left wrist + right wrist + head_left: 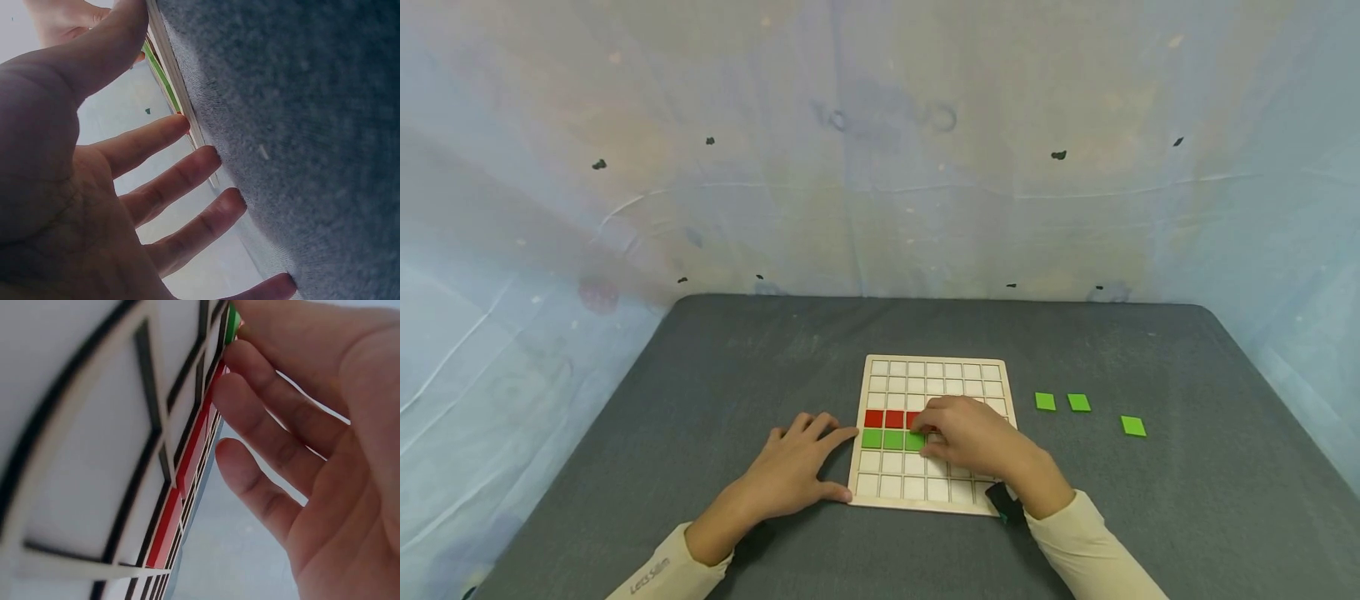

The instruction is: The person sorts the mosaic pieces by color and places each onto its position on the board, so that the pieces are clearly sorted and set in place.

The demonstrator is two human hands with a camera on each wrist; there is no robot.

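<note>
A pale wooden grid board [925,505] lies on the grey table. Several red tiles [874,419] fill cells of one row, partly hidden by my right hand [973,435]. In the row just nearer me, three green tiles [872,438] sit side by side from the left edge. My right thumb and index finger pinch the rightmost green tile [914,442], which lies at its cell; the right wrist view shows the other fingers loosely bent above the grid. My left hand [790,467] is spread beside the board, its index finger and thumb at the left edge and other fingertips on the cloth.
Three loose green tiles [1078,403] lie on the table to the right of the board. A small black object [1000,498] shows under my right wrist at the board's near right corner. A pale patterned curtain [880,167] hangs behind the table [760,333] and along its sides.
</note>
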